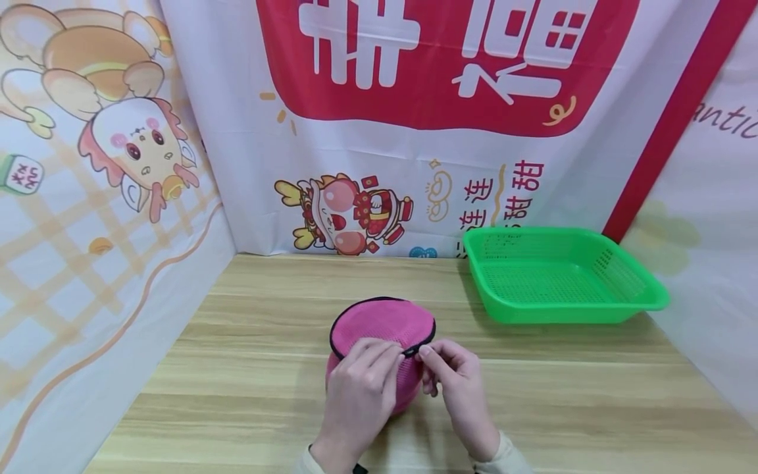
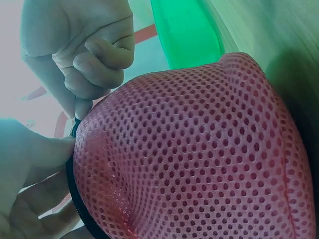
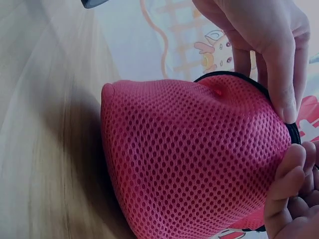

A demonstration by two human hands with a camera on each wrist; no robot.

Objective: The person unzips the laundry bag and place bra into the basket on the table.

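Observation:
A round pink mesh bag [image 1: 381, 319] stands on the table, its lid edged with a black zipper [image 1: 412, 351]. With thumb and fingers, my left hand [image 1: 362, 388] pinches the zippered rim at the front of the bag. Just to its right, my right hand [image 1: 458, 385] pinches the same edge near the zipper's end, its other fingers curled. The left wrist view shows both hands close together on the black edge [image 2: 74, 186], beside the mesh wall [image 2: 189, 144]. In the right wrist view the fingertips cover the slider, and what is inside the bag cannot be seen.
A green plastic basket [image 1: 577, 313] with a perforated bottom sits at the back right of the wood-grain table [image 1: 237, 375]. Printed cloths [image 1: 231, 151] hang behind the table and along both sides.

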